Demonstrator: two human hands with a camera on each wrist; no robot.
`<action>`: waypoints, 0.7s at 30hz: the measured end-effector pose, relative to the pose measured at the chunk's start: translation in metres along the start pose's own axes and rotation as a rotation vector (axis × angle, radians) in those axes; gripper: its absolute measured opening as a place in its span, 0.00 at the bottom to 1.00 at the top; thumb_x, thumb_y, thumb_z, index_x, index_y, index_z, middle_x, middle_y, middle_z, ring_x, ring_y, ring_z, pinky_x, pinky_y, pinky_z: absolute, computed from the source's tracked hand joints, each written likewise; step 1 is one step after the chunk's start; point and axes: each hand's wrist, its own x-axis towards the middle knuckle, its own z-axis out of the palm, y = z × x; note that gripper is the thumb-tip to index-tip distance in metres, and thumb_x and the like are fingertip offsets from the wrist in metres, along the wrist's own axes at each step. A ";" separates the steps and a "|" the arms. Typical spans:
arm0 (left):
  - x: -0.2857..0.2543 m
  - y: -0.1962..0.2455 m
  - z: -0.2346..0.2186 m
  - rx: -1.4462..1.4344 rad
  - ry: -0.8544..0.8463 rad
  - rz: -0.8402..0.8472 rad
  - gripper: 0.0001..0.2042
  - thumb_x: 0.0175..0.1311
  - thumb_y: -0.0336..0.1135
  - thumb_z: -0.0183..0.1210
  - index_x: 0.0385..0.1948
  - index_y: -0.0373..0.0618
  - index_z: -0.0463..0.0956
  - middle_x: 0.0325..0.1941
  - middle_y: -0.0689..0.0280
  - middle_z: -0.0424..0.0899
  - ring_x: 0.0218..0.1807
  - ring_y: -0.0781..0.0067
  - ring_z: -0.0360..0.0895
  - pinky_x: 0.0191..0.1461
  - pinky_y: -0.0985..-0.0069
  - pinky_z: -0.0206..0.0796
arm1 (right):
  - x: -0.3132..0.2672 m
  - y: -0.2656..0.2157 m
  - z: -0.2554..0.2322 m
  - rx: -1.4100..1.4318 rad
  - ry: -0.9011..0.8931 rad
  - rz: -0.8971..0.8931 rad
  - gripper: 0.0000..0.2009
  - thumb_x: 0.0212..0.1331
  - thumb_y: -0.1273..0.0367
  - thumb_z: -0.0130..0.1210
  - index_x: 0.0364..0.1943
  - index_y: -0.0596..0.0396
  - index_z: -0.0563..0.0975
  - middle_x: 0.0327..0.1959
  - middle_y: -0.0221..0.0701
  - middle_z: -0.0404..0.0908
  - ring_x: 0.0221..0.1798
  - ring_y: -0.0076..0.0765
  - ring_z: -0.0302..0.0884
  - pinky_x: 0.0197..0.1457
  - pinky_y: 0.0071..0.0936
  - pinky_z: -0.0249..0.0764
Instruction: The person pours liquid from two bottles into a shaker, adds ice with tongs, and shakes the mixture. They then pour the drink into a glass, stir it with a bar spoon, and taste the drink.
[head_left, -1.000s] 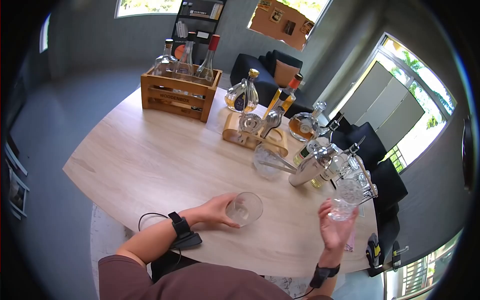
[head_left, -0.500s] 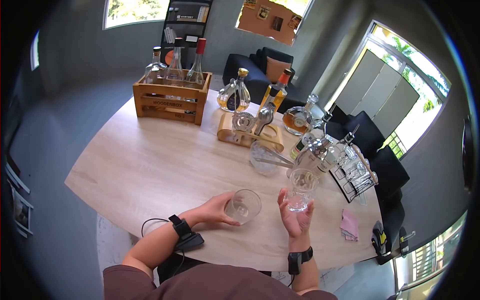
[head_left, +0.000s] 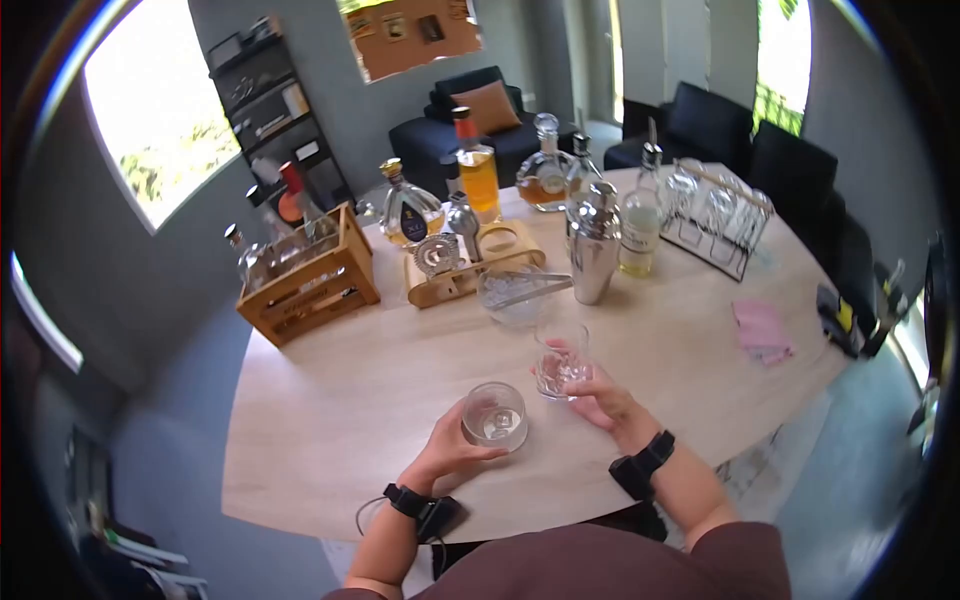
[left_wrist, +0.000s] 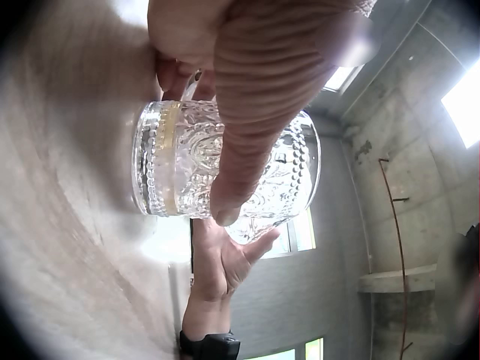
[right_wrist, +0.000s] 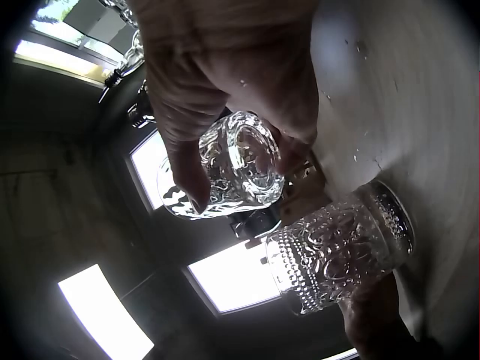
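Note:
My left hand (head_left: 447,447) grips a clear embossed glass (head_left: 496,416) near the table's front edge. Its thumb lies across the beaded, patterned wall of that glass (left_wrist: 196,161) in the left wrist view, which shows it upright on the wooden top. A second clear glass (head_left: 561,366) is in my right hand (head_left: 606,402), just right of and beyond the first. Thumb and fingers curl round its lower part, and the right wrist view shows this glass (right_wrist: 238,169) held up off the table. Behind the two glasses sits a glass bowl (head_left: 508,302) with tongs (head_left: 535,288) across it.
A steel shaker (head_left: 596,250) stands behind the bowl, with several liquor bottles around it. A bamboo stand (head_left: 450,290) carries bar tools. At left is a wooden crate (head_left: 312,295) of bottles; at right, a glass rack (head_left: 705,245) and a pink cloth (head_left: 762,330).
My right hand has brought its glass leftward from the right side to beside the first glass. The left hand keeps its grip on its own glass. The head view has turned to the right.

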 end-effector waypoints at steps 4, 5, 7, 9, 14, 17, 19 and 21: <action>-0.001 0.006 -0.002 0.150 -0.012 -0.013 0.39 0.38 0.38 0.78 0.57 0.36 0.69 0.53 0.60 0.79 0.56 0.69 0.75 0.62 0.71 0.66 | 0.001 0.002 -0.006 -0.284 0.055 -0.003 0.39 0.41 0.79 0.69 0.62 0.55 0.63 0.52 0.31 0.73 0.58 0.31 0.71 0.64 0.29 0.69; -0.002 0.004 -0.001 0.138 0.025 -0.017 0.39 0.38 0.37 0.78 0.56 0.36 0.70 0.52 0.61 0.79 0.56 0.69 0.76 0.62 0.71 0.67 | 0.002 0.003 -0.007 -0.352 0.071 -0.014 0.40 0.39 0.79 0.70 0.61 0.54 0.64 0.52 0.31 0.73 0.58 0.32 0.71 0.63 0.29 0.69; -0.002 0.004 -0.003 0.142 0.042 -0.029 0.38 0.37 0.37 0.78 0.55 0.36 0.70 0.52 0.61 0.80 0.55 0.69 0.76 0.61 0.71 0.68 | 0.005 0.007 -0.011 -0.389 0.084 -0.062 0.39 0.38 0.78 0.71 0.61 0.54 0.65 0.52 0.30 0.73 0.56 0.30 0.71 0.62 0.28 0.69; -0.006 0.005 -0.003 0.058 0.188 -0.024 0.40 0.33 0.33 0.78 0.56 0.34 0.70 0.53 0.61 0.78 0.57 0.68 0.75 0.64 0.69 0.65 | 0.004 0.009 -0.014 -0.442 0.094 -0.082 0.39 0.37 0.77 0.72 0.60 0.55 0.66 0.52 0.28 0.72 0.55 0.28 0.72 0.61 0.27 0.69; -0.011 0.027 -0.014 0.095 0.348 0.037 0.37 0.34 0.33 0.78 0.53 0.35 0.71 0.49 0.61 0.80 0.52 0.70 0.77 0.59 0.71 0.69 | 0.005 0.013 -0.012 -0.809 0.041 -0.077 0.38 0.34 0.72 0.75 0.57 0.57 0.70 0.56 0.30 0.74 0.57 0.27 0.71 0.60 0.25 0.68; -0.016 0.048 -0.020 0.218 0.430 0.027 0.37 0.34 0.33 0.79 0.52 0.35 0.71 0.50 0.60 0.79 0.52 0.70 0.77 0.59 0.71 0.69 | 0.002 0.018 -0.006 -0.776 -0.047 -0.036 0.36 0.34 0.71 0.75 0.55 0.57 0.71 0.53 0.30 0.76 0.56 0.27 0.71 0.61 0.24 0.68; -0.022 0.057 -0.024 0.256 0.465 0.036 0.37 0.34 0.33 0.79 0.52 0.35 0.71 0.50 0.60 0.79 0.53 0.69 0.77 0.60 0.71 0.69 | 0.002 0.025 -0.006 -0.822 -0.093 -0.016 0.37 0.34 0.70 0.75 0.55 0.57 0.71 0.53 0.31 0.76 0.56 0.27 0.72 0.61 0.24 0.68; -0.026 0.062 -0.028 0.319 0.515 0.055 0.37 0.34 0.33 0.79 0.51 0.36 0.71 0.50 0.59 0.79 0.53 0.67 0.76 0.60 0.70 0.68 | 0.001 0.029 -0.006 -0.873 -0.131 -0.004 0.37 0.33 0.70 0.75 0.55 0.56 0.71 0.53 0.31 0.76 0.55 0.28 0.72 0.61 0.24 0.68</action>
